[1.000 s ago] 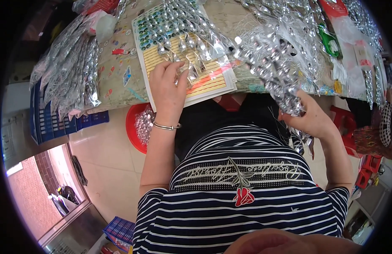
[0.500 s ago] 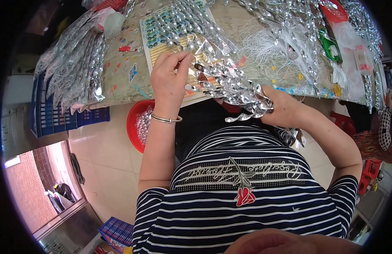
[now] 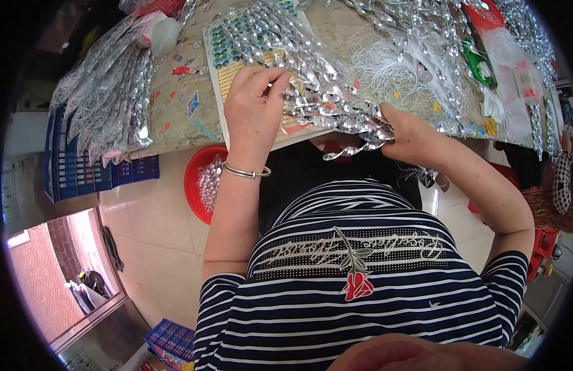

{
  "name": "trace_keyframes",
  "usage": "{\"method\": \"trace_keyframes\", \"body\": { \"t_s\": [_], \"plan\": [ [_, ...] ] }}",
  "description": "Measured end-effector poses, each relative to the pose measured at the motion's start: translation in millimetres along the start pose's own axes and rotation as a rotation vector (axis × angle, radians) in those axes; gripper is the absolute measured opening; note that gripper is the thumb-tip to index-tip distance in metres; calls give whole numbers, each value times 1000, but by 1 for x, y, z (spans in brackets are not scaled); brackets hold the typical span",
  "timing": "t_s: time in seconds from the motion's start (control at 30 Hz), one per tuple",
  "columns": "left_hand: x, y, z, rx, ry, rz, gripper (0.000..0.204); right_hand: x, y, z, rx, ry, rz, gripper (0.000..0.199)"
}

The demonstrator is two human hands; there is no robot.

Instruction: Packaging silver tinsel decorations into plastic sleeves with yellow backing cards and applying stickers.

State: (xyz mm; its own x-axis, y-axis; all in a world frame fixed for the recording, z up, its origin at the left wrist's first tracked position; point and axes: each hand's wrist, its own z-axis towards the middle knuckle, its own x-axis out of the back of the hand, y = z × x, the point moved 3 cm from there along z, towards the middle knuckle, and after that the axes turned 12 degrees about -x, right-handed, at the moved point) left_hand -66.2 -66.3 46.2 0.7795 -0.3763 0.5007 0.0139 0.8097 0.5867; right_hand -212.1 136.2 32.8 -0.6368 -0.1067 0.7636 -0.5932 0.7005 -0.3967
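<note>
At ten o'clock, a heap of silver strips in clear plastic (image 3: 107, 93) lies on the worn grey-green surface (image 3: 181, 133) dotted with coloured stickers. At nine o'clock, below the surface's edge, a round red plastic basin (image 3: 192, 198) holds small silver pieces. At eleven o'clock, a green-and-yellow printed paper sheet (image 3: 228, 89) lies partly under the left hand (image 3: 257, 102), whose grip has thumb and forefinger drawn close together; whether they pinch a strand cannot be told. At one o'clock, a bundle of shiny silver twisted strands (image 3: 339, 105) stretches over the sheet, with a tangle of white thread (image 3: 382, 65) beyond it. At two o'clock, the right hand (image 3: 416, 136) has its grip closed around the bundle's near end. Farther out at two o'clock sits a green plastic piece (image 3: 475, 65).
</note>
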Motion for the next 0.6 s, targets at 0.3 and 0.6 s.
{"method": "trace_keyframes", "body": {
  "t_s": [0.3, 0.6],
  "plan": [
    [0, 7, -3, -8, -2, 1, 10, 10, 20, 2, -21, 66, 78, 37],
    [-15, 14, -5, -31, 24, -59, 9, 10, 17, 9, -24, 131, 42, 34]
  ]
}}
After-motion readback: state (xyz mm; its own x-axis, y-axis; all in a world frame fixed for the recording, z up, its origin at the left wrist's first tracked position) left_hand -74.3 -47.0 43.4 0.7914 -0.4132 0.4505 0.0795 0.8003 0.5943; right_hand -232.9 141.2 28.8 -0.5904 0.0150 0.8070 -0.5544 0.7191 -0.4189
